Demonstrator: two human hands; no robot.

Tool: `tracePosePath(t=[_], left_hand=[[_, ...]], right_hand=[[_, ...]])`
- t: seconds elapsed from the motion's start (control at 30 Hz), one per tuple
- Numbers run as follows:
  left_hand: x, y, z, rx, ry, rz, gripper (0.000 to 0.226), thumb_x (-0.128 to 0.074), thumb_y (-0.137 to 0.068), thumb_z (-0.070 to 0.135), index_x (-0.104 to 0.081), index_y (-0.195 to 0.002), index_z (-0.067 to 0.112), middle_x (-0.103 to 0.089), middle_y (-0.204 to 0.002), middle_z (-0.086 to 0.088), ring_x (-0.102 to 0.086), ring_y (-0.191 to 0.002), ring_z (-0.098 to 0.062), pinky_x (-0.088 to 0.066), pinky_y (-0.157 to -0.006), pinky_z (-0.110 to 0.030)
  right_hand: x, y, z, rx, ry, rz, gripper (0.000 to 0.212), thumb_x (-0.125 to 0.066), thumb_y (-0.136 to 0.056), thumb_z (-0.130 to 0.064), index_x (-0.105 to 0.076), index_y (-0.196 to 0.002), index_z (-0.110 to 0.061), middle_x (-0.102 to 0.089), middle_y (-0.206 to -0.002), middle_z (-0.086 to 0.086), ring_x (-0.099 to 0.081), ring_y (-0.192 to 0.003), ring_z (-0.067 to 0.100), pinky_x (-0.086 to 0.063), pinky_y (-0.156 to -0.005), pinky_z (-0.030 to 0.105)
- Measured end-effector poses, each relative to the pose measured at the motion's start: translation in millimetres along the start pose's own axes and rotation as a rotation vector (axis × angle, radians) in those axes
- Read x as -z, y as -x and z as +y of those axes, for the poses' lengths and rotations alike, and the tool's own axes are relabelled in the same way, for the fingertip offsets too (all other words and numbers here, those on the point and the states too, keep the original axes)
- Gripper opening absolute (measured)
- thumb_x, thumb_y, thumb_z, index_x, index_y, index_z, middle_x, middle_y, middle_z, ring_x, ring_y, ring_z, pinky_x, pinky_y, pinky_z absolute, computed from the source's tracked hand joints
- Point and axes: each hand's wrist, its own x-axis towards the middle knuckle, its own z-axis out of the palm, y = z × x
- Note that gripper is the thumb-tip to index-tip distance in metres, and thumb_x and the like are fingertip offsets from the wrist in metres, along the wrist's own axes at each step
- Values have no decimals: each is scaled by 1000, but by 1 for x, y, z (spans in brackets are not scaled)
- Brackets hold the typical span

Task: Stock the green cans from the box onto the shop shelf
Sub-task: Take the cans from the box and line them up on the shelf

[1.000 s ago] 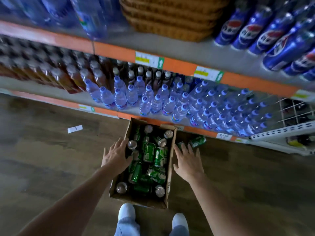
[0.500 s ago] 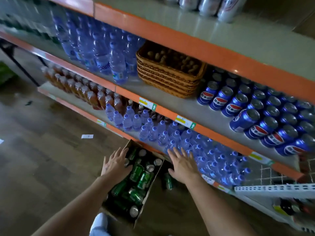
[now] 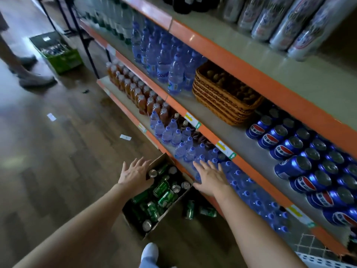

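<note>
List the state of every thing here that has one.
Box: open, on the floor, holding cans.
Green cans: jumbled in the box.
Loose cans: two, lying on the floor beside the box.
Left hand: open, empty, fingers spread at the box's left flap.
Right hand: open, empty, fingers spread near the box's right edge.
Basket: upright on the middle shelf.

Open cardboard box point(image 3: 159, 161) on floor, packed with green cans point(image 3: 163, 191), some upright, some sideways. Two loose cans point(image 3: 189, 209) lying at box's 3 o'clock, beneath shop shelf point(image 3: 210, 135).
</note>
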Motion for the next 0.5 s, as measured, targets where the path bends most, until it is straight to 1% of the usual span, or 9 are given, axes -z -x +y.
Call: tracePosePath(t=[0.17, 0.3, 0.4, 0.5], left_hand=[[-9, -1, -28, 68, 65, -27, 68, -50, -87, 47, -20, -146, 29, -17, -155, 2, -12, -144, -19, -10, -115, -49], [-28, 1, -48, 125, 100, -41, 66, -52, -86, 46, -24, -145, 30, -20, -155, 2, -15, -143, -20, -13, -114, -45], [-47, 0, -59, 195, 151, -75, 67, -53, -86, 44, -24, -145, 31, -19, -155, 0, -14, -144, -21, -11, -115, -48], [-69, 2, -63, 265, 179, -101, 68, -52, -87, 44, -23, -146, 29, -19, -155, -1, -15, -144, -23, -12, -116, -50]], right_hand=[[-3, -26, -22, 14, 10, -23, 80, -50, -90, -49, -3, -151, -28, -9, -158, 2, -5, -146, 26, -4, -117, 51], [-10, -44, -36, 54, 34, -82, 78, -50, -90, -48, -5, -151, -28, -10, -158, 3, -7, -145, 26, -5, -117, 51], [-18, -59, -44, 97, 61, -103, 77, -49, -91, -47, -5, -150, -28, -10, -158, 4, -8, -145, 26, -6, -116, 50], [-28, -76, -46, 143, 69, -139, 75, -49, -91, -44, -5, -151, -28, -10, -158, 4, -9, -145, 26, -6, -116, 49]])
